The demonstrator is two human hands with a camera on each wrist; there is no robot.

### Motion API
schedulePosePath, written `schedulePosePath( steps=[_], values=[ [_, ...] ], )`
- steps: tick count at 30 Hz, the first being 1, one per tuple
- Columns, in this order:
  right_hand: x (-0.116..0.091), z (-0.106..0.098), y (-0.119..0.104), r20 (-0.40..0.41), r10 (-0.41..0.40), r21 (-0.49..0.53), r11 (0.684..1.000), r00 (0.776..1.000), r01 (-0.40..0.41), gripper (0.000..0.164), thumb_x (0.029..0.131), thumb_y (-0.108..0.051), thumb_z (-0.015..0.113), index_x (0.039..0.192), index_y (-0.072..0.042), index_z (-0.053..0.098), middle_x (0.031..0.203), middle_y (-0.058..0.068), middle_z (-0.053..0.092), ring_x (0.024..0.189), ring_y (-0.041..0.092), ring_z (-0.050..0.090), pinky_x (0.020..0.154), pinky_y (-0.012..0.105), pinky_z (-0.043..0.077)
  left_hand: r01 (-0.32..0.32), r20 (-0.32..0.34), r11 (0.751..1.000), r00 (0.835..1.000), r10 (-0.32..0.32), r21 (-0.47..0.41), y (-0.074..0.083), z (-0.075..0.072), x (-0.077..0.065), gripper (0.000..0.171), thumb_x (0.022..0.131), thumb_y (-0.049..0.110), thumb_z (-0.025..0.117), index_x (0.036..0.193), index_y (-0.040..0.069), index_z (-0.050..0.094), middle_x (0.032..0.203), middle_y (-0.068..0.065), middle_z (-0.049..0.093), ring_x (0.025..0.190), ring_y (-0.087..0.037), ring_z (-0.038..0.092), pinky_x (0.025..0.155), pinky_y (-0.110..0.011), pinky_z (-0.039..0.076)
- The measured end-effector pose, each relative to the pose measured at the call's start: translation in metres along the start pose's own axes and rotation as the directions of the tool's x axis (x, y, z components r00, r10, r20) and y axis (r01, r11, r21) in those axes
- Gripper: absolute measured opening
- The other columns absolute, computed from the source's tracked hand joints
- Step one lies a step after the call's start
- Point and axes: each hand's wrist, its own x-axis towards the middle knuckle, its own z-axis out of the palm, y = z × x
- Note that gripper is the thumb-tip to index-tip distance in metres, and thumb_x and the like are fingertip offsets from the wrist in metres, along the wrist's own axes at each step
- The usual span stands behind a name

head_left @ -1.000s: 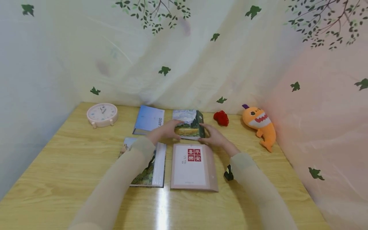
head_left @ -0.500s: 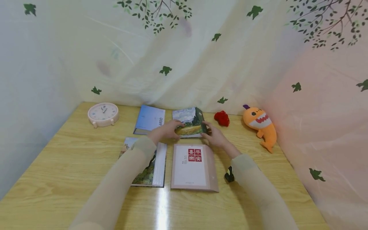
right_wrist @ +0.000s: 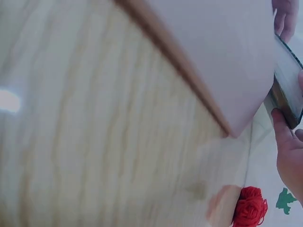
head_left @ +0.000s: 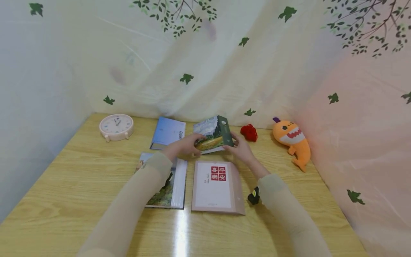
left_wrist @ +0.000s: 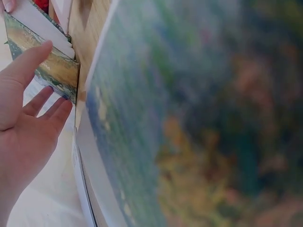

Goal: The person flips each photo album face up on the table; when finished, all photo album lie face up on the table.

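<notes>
A thick book (head_left: 208, 131) with a painted wheat-field cover and dark green spine is held at the back middle of the table. My right hand (head_left: 241, 148) grips its spine side, which is raised, so the book tilts down to the left. My left hand (head_left: 184, 145) holds its left end; the left wrist view shows the thumb over the painted cover (left_wrist: 57, 59) and the other fingers at the edge. In the right wrist view, my right hand (right_wrist: 289, 158) has fingers under and over the book's corner.
A blue book (head_left: 167, 132) lies left, another painted book (head_left: 163, 194) and a pink book with red characters (head_left: 213, 192) in front. A pink clock (head_left: 116, 126), red yarn (head_left: 249, 132) and an orange shark plush (head_left: 291, 141) stand along the back.
The spine side of the wheat-field book has risen from lying flat, and the book now tilts to the left. My right hand has moved up slightly with it; my left hand stays nearly in place.
</notes>
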Motion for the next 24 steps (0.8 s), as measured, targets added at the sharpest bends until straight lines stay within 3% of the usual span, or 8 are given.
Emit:
schedulePosePath(
  steps=[6, 10, 18, 24],
  values=[
    [0.001, 0.002, -0.009, -0.017, -0.011, 0.097, 0.995, 1.0, 0.013, 0.08, 0.082, -0.027, 0.075, 0.147, -0.011, 0.031, 0.145, 0.015, 0.037, 0.128, 0.033, 0.045, 0.101, 0.043, 0.043, -0.038, -0.039, 0.992, 0.999, 0.034, -0.12, 0.004, -0.001, -0.002, 0.076, 0.086, 0.023, 0.07, 0.149, 0.014, 0.029, 0.152, -0.013, 0.03, 0.137, -0.033, 0.031, 0.113, -0.047, 0.026],
    [0.001, 0.003, -0.015, -0.017, -0.024, 0.139, 0.99, 1.0, 0.026, 0.079, 0.082, -0.025, 0.075, 0.147, -0.014, 0.031, 0.146, 0.012, 0.036, 0.125, 0.032, 0.048, 0.098, 0.042, 0.046, -0.034, -0.061, 0.982, 0.998, 0.023, -0.185, 0.006, -0.002, -0.001, 0.08, 0.086, 0.03, 0.07, 0.15, 0.017, 0.026, 0.153, -0.012, 0.028, 0.137, -0.035, 0.031, 0.112, -0.048, 0.027],
    [-0.011, 0.0, -0.04, 0.015, -0.054, 0.259, 0.965, 0.998, 0.048, 0.076, 0.084, -0.008, 0.071, 0.148, -0.009, 0.029, 0.143, 0.018, 0.04, 0.122, 0.036, 0.051, 0.094, 0.034, 0.05, -0.024, -0.083, 0.974, 0.997, 0.006, -0.225, 0.01, -0.006, -0.006, 0.082, 0.086, 0.037, 0.068, 0.151, 0.019, 0.023, 0.152, -0.013, 0.029, 0.137, -0.035, 0.03, 0.112, -0.049, 0.027],
    [-0.019, 0.001, -0.057, 0.014, -0.083, 0.307, 0.949, 0.996, 0.075, 0.071, 0.084, -0.002, 0.069, 0.145, -0.002, 0.034, 0.14, 0.022, 0.044, 0.121, 0.037, 0.051, 0.091, 0.03, 0.05, -0.033, -0.09, 0.963, 0.996, 0.009, -0.268, 0.016, -0.009, -0.009, 0.081, 0.086, 0.04, 0.068, 0.151, 0.022, 0.022, 0.151, -0.012, 0.03, 0.131, -0.034, 0.038, 0.108, -0.047, 0.034]
  ],
)
